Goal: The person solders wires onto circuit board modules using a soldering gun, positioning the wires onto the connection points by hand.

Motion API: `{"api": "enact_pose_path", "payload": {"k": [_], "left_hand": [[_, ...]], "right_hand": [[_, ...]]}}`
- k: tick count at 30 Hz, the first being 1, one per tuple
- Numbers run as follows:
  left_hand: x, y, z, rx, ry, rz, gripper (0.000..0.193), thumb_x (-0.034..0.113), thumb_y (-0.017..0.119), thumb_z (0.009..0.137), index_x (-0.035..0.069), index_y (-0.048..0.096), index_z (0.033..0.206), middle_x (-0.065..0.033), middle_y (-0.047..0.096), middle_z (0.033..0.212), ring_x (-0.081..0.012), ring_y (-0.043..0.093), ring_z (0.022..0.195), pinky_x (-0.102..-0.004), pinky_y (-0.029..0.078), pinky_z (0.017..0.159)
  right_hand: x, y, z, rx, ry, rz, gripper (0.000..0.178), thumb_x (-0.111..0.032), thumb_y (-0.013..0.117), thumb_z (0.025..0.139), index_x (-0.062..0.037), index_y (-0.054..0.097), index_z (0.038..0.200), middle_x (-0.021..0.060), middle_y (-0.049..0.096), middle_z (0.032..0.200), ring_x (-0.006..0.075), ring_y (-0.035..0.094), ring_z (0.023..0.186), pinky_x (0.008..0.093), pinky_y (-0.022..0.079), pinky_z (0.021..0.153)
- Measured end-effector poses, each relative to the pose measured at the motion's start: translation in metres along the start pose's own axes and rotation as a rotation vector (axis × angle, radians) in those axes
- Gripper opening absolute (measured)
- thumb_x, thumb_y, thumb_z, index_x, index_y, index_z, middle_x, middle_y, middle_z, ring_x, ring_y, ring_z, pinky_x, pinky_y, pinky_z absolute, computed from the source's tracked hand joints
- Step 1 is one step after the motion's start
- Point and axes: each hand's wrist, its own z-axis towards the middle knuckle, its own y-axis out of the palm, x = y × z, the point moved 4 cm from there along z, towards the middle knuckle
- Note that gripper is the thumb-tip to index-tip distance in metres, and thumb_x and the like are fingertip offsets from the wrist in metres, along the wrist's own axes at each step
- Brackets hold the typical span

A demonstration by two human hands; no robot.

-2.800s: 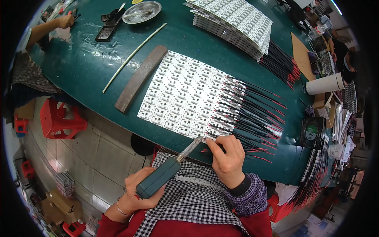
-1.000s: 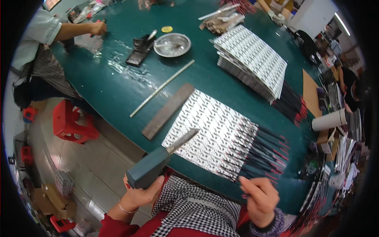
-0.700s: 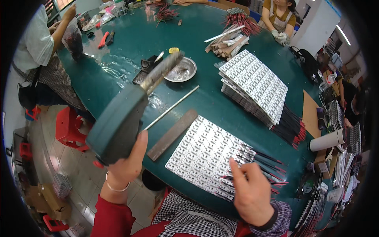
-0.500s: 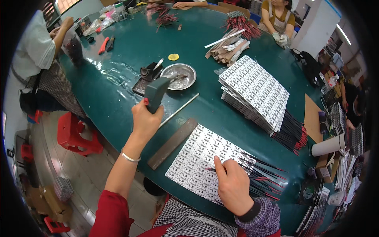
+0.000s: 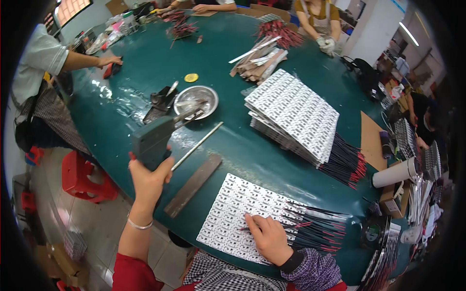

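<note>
My left hand (image 5: 147, 180) is wrapped round a dark grey soldering gun (image 5: 151, 141), whose thin tip points over a shiny metal bowl (image 5: 211, 96). Below on the right lies a flat white sheet of small printed circuit boards (image 5: 224, 213). Black wires with red ends (image 5: 318, 233) stick out from its right side. My right hand (image 5: 272, 242) rests on this sheet, fingers bent and pinching a thin wire (image 5: 302, 225); its short bare-looking end shows by the fingertips. A flat brown bar (image 5: 193, 186) lies beside the sheet, and a thin pale rod (image 5: 199, 144) beyond it.
A tall stack of similar sheets (image 5: 293, 114) with hanging wires stands right of centre. Behind it are cardboard strips (image 5: 259, 65). A dark holder (image 5: 158, 106) sits by the bowl. A co-worker's hand (image 5: 110, 61) reaches onto the table at left; a red stool (image 5: 87, 179) is below.
The soldering gun has tilted over and its tip now reaches the bowl. My right hand stays on the sheet with the wire. The co-worker at left has lowered an arm to the table.
</note>
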Motion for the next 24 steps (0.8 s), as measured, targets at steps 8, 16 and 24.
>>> {"api": "enact_pose_path", "payload": {"k": [8,16,24], "left_hand": [[0.01,0.008,-0.082,-0.102,-0.217,-0.23,0.048,-0.011,0.069,0.078,-0.006,0.06,0.125,-0.0145,0.07,0.107,-0.014,0.06,0.058,-0.0271,0.047,0.047],[-0.007,0.027,-0.142,-0.379,-0.238,-0.017,0.047,-0.006,0.075,0.078,-0.004,0.064,0.124,-0.0121,0.07,0.108,-0.0119,0.06,0.063,-0.0254,0.048,0.054],[-0.01,0.042,-0.141,-0.365,-0.242,-0.021,0.035,0.002,0.083,0.08,-0.003,0.072,0.113,-0.0057,0.075,0.1,-0.0116,0.067,0.084,-0.0268,0.054,0.078]], "right_hand": [[0.012,-0.056,0.009,0.054,0.221,0.018,0.065,0.002,0.062,0.079,-0.0055,0.06,0.144,0.0097,0.056,0.098,0.0278,0.059,0.088,0.0378,0.05,0.07],[0.064,-0.047,0.019,0.222,0.29,0.005,0.053,0.011,0.066,0.069,-0.0026,0.071,0.119,0.009,0.057,0.092,0.0262,0.061,0.083,0.0387,0.05,0.068],[0.071,-0.034,0.013,0.317,0.296,0.001,0.043,0.01,0.068,0.067,-0.0033,0.075,0.107,0.0077,0.06,0.09,0.0247,0.061,0.083,0.0381,0.051,0.069]]}}
